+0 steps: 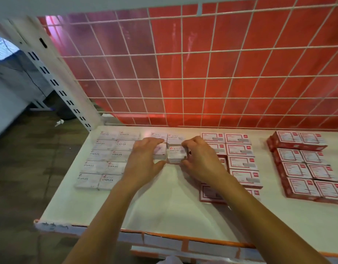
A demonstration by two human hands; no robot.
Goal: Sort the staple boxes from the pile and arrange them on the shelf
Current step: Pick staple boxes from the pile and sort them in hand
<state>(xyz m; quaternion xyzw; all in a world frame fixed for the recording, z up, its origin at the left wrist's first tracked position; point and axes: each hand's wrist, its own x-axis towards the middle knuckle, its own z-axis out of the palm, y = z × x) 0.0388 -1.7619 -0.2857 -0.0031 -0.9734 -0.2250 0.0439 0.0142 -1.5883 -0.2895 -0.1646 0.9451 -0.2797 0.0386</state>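
Small white staple boxes lie in groups on the white shelf (164, 202). My left hand (143, 157) covers a small white box (160, 152), fingers curled over its top and thumb at its front. My right hand (199, 159) pinches the neighbouring white box (176, 154) between fingers at its right top edge and thumb at its front corner. Two more white boxes (167, 137) lie just behind these. A double column of white boxes marked STAPLES (107, 159) fills the left. Red-framed white boxes (238, 155) sit right of my hands, red-sided stacks (305, 166) further right.
A white wire grid (202, 79) with a red panel behind it closes the shelf's back. A slotted white upright (55, 82) stands at the left rear. The shelf's front edge (145, 237) has orange trim. Bare shelf surface lies in front of my hands.
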